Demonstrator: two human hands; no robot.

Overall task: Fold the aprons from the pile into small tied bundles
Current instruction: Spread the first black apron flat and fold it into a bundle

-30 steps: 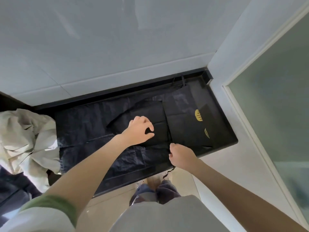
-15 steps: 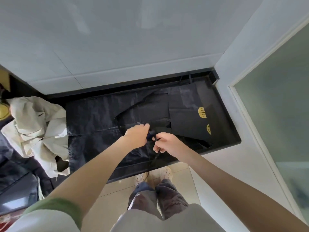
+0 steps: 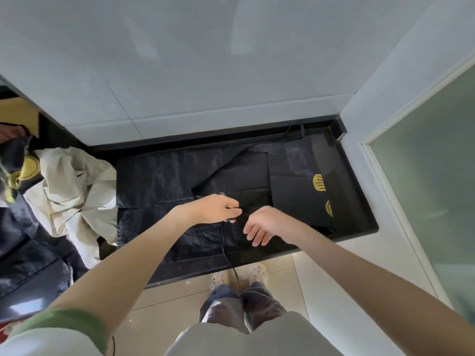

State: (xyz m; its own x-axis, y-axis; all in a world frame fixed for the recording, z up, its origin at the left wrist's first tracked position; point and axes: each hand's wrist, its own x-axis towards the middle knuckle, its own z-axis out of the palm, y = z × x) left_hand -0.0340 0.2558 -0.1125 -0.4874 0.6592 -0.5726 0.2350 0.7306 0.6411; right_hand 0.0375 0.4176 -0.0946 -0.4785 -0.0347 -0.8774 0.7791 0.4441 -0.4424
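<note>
A black apron (image 3: 241,181) lies partly folded on the black counter (image 3: 359,235), with a yellow-printed section (image 3: 318,182) at its right. My left hand (image 3: 218,209) pinches the apron's thin black strap (image 3: 226,250), which trails down over the counter's front edge toward the floor. My right hand (image 3: 259,224) hovers just right of it with loose, spread fingers, holding nothing. A pile of cream and dark aprons (image 3: 72,191) sits at the left.
A white tiled wall (image 3: 205,73) rises behind the counter. A frosted glass door (image 3: 431,188) stands at the right. A dark apron with a yellow print (image 3: 23,170) lies at the far left. My feet (image 3: 239,276) stand on beige floor tiles below.
My right hand came up from the counter's front edge to meet my left at the strap, then let go and opened. My left hand now pinches the strap.
</note>
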